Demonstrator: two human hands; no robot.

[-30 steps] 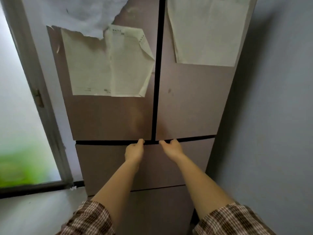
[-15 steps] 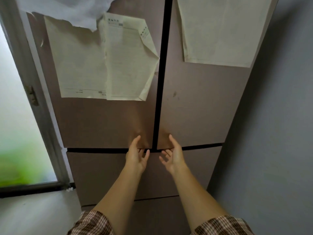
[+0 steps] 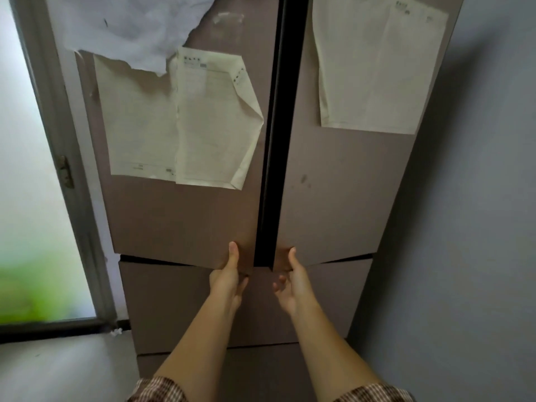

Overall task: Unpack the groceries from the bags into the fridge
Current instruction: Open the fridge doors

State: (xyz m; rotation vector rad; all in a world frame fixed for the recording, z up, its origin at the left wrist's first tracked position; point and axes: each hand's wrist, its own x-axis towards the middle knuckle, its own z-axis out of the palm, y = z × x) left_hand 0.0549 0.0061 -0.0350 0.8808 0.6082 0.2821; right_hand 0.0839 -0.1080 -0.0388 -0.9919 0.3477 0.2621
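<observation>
The fridge (image 3: 261, 367) stands between a window (image 3: 29, 198) on its left and a wall (image 3: 478, 227) on its right. Its left door (image 3: 179, 221) and right door (image 3: 342, 204) hang above a drawer (image 3: 168, 303). Paper sheets (image 3: 208, 120) overlap on the left door, and a single sheet (image 3: 374, 71) is on the right door. The left grip (image 3: 229, 275) and right grip (image 3: 294, 281) are at the doors' lower inner corners.

The left door (image 3: 179, 216) and right door (image 3: 342, 198) stand slightly ajar, and the dark gap (image 3: 275, 140) between them is narrower than either hand. The left hand (image 3: 229, 280) and right hand (image 3: 293, 285) each grip 1 door's lower inner corner. A wall (image 3: 478, 198) stands close beside the right door and a window frame (image 3: 72, 198) close beside the left. The drawer front (image 3: 179, 303) below is closed.
</observation>
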